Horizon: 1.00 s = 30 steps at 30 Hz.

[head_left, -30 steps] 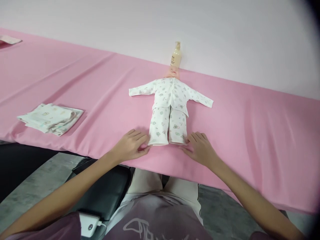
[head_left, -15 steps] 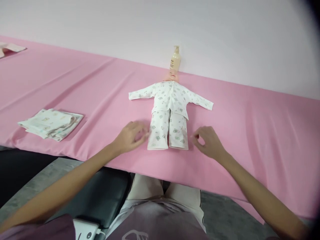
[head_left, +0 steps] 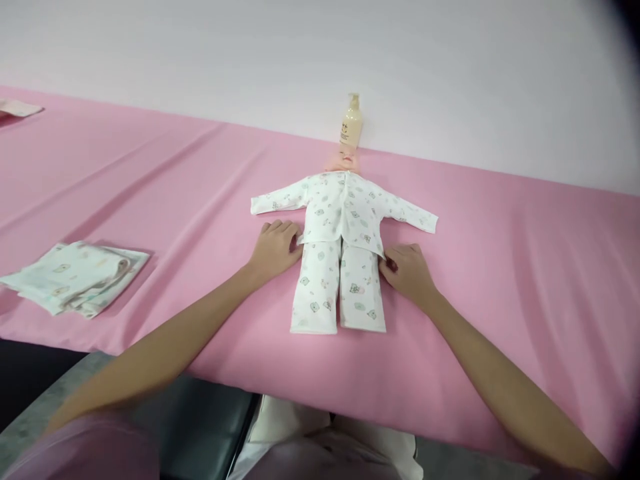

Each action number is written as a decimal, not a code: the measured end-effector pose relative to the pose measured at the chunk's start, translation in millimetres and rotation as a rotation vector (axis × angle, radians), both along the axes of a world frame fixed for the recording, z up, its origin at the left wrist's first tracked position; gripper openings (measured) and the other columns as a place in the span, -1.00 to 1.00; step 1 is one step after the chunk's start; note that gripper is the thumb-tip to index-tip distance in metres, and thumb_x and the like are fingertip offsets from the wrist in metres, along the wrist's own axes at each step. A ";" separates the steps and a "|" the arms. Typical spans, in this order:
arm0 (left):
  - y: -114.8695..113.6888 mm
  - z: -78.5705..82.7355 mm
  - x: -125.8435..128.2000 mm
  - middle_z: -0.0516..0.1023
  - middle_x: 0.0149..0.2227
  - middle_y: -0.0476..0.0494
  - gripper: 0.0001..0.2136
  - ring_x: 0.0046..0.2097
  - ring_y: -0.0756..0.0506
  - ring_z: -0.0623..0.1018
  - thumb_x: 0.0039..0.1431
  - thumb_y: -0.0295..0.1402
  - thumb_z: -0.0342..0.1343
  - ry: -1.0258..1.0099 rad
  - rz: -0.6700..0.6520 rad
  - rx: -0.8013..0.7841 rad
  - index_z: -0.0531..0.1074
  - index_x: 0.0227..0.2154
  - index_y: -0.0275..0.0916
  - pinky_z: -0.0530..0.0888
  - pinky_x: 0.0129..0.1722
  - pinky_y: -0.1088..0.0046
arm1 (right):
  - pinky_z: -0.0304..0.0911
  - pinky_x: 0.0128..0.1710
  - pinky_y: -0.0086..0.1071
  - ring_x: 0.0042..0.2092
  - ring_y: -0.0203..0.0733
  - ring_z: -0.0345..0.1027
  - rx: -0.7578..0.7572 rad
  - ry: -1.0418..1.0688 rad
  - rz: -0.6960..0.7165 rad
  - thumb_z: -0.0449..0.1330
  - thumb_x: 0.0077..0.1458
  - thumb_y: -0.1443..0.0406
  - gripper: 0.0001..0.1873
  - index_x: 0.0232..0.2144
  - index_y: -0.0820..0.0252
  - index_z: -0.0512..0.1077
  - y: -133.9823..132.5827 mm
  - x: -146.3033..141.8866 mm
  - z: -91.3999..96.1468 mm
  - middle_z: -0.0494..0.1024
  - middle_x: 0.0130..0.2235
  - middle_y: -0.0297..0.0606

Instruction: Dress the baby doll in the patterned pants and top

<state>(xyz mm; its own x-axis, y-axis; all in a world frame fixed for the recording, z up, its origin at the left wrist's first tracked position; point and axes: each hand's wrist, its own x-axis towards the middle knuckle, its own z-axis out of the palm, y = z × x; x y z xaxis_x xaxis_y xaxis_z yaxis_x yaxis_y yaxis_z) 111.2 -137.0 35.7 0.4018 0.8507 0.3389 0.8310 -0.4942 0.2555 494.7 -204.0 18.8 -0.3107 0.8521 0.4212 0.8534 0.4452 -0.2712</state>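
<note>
A doll [head_left: 347,159] lies on its back, its upper head hidden in the bright area by a bottle. It wears a white printed baby shirt [head_left: 345,207] with both sleeves spread wide. Below the shirt are matching baby trousers [head_left: 320,290], legs straight. My left hand [head_left: 275,248] is closed, fingertips pinched at the shirt's lower left corner. At the opposite hem corner, my right hand [head_left: 411,272] is likewise closed in a pinch. The fabric between the fingers of each hand is mostly hidden.
A pump bottle [head_left: 352,125] stands against the wall behind the doll's head. Folded printed cloth [head_left: 75,277] lies at left, and part of a pale pink item [head_left: 20,108] shows farther back. Pink cloth [head_left: 475,320] covers the table. A dark seat [head_left: 205,420] is below the front edge.
Both hands have moved up from beside the trouser legs to the shirt's hem corners and closed there. The view has shifted, so the doll and clothes appear larger and lower.
</note>
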 end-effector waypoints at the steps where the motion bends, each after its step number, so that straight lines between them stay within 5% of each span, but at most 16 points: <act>1: -1.4 1.1 -0.9 0.57 -0.32 -0.22 -0.78 -0.20 -0.33 0.53 0.33 -0.30 0.27 0.011 0.001 0.011 0.30 -0.31 -0.12 0.38 -0.13 0.10 | 0.19 -0.05 -0.07 -0.41 -0.12 0.20 0.024 0.000 0.006 0.21 0.41 0.31 -0.61 -0.45 0.04 0.16 -0.9 0.1 0.3 0.41 -0.48 -0.35; 5: -5.9 7.9 -4.6 0.52 -0.38 -0.18 -0.68 -0.26 -0.29 0.49 0.34 -0.30 0.26 0.024 -0.019 0.012 0.17 -0.39 -0.10 0.34 -0.18 0.12 | 0.21 0.08 -0.01 -0.41 -0.15 0.22 0.095 0.002 0.059 0.22 0.40 0.35 -0.59 -0.47 0.06 0.14 -1.7 0.0 0.9 0.39 -0.52 -0.40; 10: -10.1 13.2 -10.1 0.54 -0.38 -0.14 -0.66 -0.31 -0.23 0.48 0.43 -0.27 0.22 0.017 -0.111 -0.065 0.19 -0.41 -0.12 0.34 -0.19 0.16 | 0.19 0.03 0.00 -0.40 -0.14 0.22 0.005 0.061 0.124 0.16 0.54 0.27 -0.57 -0.43 0.06 0.16 -6.0 1.2 5.1 0.37 -0.49 -0.40; 16: -15.4 10.3 -15.7 0.65 -0.21 -0.15 -0.80 -0.19 -0.27 0.57 0.47 -0.17 0.28 -0.071 -0.050 -0.100 0.44 -0.19 -0.16 0.41 -0.04 0.10 | 0.28 0.08 0.08 -0.07 0.14 0.48 -0.059 0.180 -0.032 0.14 0.60 0.15 -0.87 -0.06 0.02 0.40 -9.2 1.9 7.3 0.63 -0.14 -0.16; 19: -13.1 3.9 -9.3 0.66 -0.13 -0.23 -0.77 -0.12 -0.33 0.56 0.45 -0.15 0.30 -0.061 -0.022 -0.096 0.43 -0.16 -0.16 0.41 -0.04 0.07 | 0.30 0.10 0.13 0.02 0.23 0.49 -0.079 0.118 -0.012 0.22 0.46 0.21 -0.86 0.01 0.03 0.40 -7.5 2.2 1.5 0.66 -0.03 -0.09; 22: -9.8 0.0 0.8 0.64 -0.11 -0.29 -0.81 -0.08 -0.37 0.56 0.45 -0.23 0.26 -0.026 -0.006 -0.096 0.37 -0.21 -0.15 0.42 -0.04 0.05 | 0.29 0.06 0.11 -0.01 0.25 0.47 -0.066 0.045 -0.040 0.31 0.31 0.18 -0.77 -0.05 0.05 0.40 -7.1 -2.3 -3.1 0.65 -0.06 -0.06; 25: -10.6 3.1 8.1 0.64 -0.13 -0.28 -0.83 -0.09 -0.37 0.57 0.46 -0.33 0.21 0.029 0.040 -0.110 0.33 -0.25 -0.13 0.44 -0.03 0.04 | 0.25 0.05 0.07 -0.11 0.15 0.44 -0.106 0.078 -0.134 0.24 0.39 0.14 -0.84 -0.20 0.04 0.36 -8.0 -11.8 -1.9 0.61 -0.18 -0.13; 30: -17.5 15.5 13.0 0.64 -0.23 -0.19 -0.72 -0.17 -0.32 0.59 0.43 -0.38 0.24 -0.028 0.123 -0.172 0.23 -0.34 -0.10 0.45 -0.07 0.09 | 0.20 0.01 0.00 -0.25 0.01 0.32 -0.181 0.191 -0.201 0.12 0.42 0.14 -0.63 -0.42 0.02 0.12 -7.3 -21.0 6.3 0.42 -0.38 -0.26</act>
<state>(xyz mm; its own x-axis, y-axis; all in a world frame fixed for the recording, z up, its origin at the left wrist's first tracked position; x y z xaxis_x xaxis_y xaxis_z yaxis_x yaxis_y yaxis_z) 124.2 -154.6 51.1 0.2841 0.9390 0.1940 0.8738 -0.3368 0.3509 473.7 -211.3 25.2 -0.0587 0.9548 0.2914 0.8456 0.2028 -0.4939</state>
